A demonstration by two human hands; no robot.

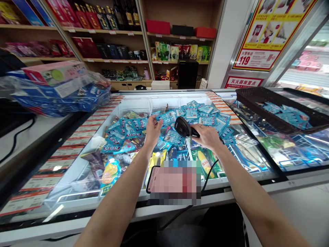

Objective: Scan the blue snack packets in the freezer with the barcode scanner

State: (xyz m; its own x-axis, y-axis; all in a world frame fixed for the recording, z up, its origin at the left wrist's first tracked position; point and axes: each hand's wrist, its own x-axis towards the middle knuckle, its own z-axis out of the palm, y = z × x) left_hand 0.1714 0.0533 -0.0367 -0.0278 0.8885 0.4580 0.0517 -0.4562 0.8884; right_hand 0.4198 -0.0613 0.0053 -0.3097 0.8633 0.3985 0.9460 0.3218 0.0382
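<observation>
My right hand [207, 136] is wrapped round the handle of a black barcode scanner [183, 127], whose head points left over a spread of packets. To the left of it, my left hand [153, 128] pinches the edge of a small light-blue packet [168, 117] between thumb and fingers. Many more light-blue packets [133, 127] lie loose and overlapping on the glass top of a chest freezer [74, 171]. Some of them sit beyond the scanner, others by my right wrist. The scanner's black cable [211, 173] runs down toward the freezer's front edge.
A phone [164, 181], partly blurred out, lies at the front edge. To the right, a dark basket [280, 118] contains more blue packets. Plastic-wrapped boxes [59, 89] are stacked at left. Frozen goods show through the glass. Stocked shelves [108, 31] stand behind.
</observation>
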